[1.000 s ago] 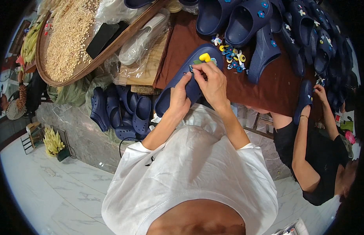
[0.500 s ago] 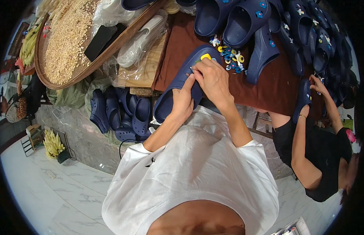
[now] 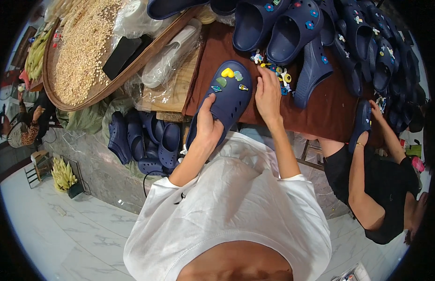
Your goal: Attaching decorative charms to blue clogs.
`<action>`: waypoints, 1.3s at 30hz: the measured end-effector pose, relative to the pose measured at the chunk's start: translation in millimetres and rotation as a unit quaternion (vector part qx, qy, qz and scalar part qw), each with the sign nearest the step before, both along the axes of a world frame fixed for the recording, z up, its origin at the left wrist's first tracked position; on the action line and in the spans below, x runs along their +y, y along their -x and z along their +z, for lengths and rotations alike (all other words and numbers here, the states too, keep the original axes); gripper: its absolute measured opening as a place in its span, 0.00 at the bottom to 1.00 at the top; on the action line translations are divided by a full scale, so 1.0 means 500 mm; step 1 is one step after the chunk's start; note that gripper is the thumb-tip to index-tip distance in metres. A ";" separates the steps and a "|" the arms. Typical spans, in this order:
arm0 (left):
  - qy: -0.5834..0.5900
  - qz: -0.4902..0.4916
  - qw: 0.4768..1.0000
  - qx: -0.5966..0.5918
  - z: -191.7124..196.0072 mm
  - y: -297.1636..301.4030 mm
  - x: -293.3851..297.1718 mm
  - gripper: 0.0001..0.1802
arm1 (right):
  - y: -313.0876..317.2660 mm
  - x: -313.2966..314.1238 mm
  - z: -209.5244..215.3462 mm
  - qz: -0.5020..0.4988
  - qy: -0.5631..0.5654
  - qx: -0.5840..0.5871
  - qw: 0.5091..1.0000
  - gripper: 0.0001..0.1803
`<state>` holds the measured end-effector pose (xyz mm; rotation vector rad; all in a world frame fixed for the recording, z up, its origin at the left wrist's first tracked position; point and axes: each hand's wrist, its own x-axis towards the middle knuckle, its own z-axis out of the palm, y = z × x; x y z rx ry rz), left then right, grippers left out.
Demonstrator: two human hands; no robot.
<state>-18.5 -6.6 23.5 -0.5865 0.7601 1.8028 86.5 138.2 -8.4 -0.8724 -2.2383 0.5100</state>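
Observation:
A navy foam clog [image 3: 236, 100] is in my left hand [image 3: 209, 125], whose thumb lies over the upper. On its toe sit several charms: a yellow heart [image 3: 227, 72], a green half-round piece [image 3: 221, 82] and small ones beside them. My right hand [image 3: 269, 96] is off the clog, to its right. Its fingers stretch out to the near left edge of a pile of small charms [image 3: 284, 77] in yellow, blue and white. Nothing shows in these fingers, though the tips overlap the pile.
Navy clogs with charms [image 3: 294, 35] crowd the table's far side; plain ones [image 3: 168, 145] are stacked lower left. A brown cloth [image 3: 217, 42] covers the table. At left are a grain-filled woven tray [image 3: 81, 104] and a bagged white clog [image 3: 168, 58]. A co-worker [image 3: 372, 187] handles another clog at right.
My right hand has let go of the clog's toe and moved right to the charm pile. The clog's charms now show uncovered, and its top faces me more fully.

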 end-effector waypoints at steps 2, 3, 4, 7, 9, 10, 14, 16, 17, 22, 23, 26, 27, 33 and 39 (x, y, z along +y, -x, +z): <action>0.004 0.011 1.000 0.000 -0.005 0.000 0.000 0.21 | 0.008 0.031 -0.035 0.003 -0.028 -0.013 1.000 0.15; 0.003 0.010 1.000 0.000 -0.005 0.000 0.003 0.21 | 0.017 0.047 -0.042 0.009 -0.051 -0.043 0.998 0.17; 0.002 0.009 1.000 0.000 -0.005 0.001 0.005 0.21 | 0.024 0.060 -0.048 0.015 -0.073 -0.072 0.995 0.18; 0.005 0.012 1.000 0.020 -0.005 -0.004 0.007 0.21 | 0.052 0.080 -0.060 0.010 -0.071 -0.105 0.992 0.19; 0.005 0.019 1.000 0.015 -0.008 -0.009 0.007 0.21 | 0.062 0.091 -0.069 0.010 -0.098 -0.122 0.988 0.18; 0.006 0.025 1.000 0.010 -0.009 -0.011 0.008 0.21 | 0.064 0.095 -0.076 0.010 -0.124 -0.140 0.982 0.17; 0.008 0.003 1.000 0.016 0.000 -0.009 0.010 0.21 | 0.050 0.105 -0.099 -0.006 -0.125 -0.139 0.982 0.14; 0.006 0.006 1.000 0.013 -0.007 -0.009 0.008 0.21 | 0.024 0.088 -0.096 0.003 -0.097 -0.137 0.986 0.13; 0.006 0.005 1.000 0.013 -0.011 -0.007 0.008 0.21 | 0.013 0.082 -0.095 0.002 -0.097 -0.137 0.986 0.13; 0.006 -0.009 1.000 -0.013 -0.004 -0.004 0.015 0.21 | -0.040 0.052 -0.071 0.016 -0.068 -0.058 0.996 0.12; 0.008 -0.010 1.000 -0.013 -0.002 -0.007 0.020 0.21 | -0.048 0.048 -0.070 0.010 -0.056 -0.042 0.997 0.12; -0.001 -0.019 1.000 0.007 0.000 -0.015 0.030 0.21 | -0.055 0.034 -0.054 0.003 -0.017 -0.010 1.000 0.10; -0.025 -0.012 1.000 0.002 0.004 -0.017 0.033 0.22 | -0.057 0.031 -0.046 -0.005 -0.007 0.005 1.000 0.10; -0.082 0.025 0.996 -0.032 0.012 -0.016 0.010 0.24 | -0.054 0.010 0.004 0.010 0.013 0.034 0.999 0.10; -0.047 0.007 0.999 -0.019 -0.004 -0.012 -0.005 0.25 | -0.031 -0.031 0.031 -0.002 0.086 0.055 0.995 0.08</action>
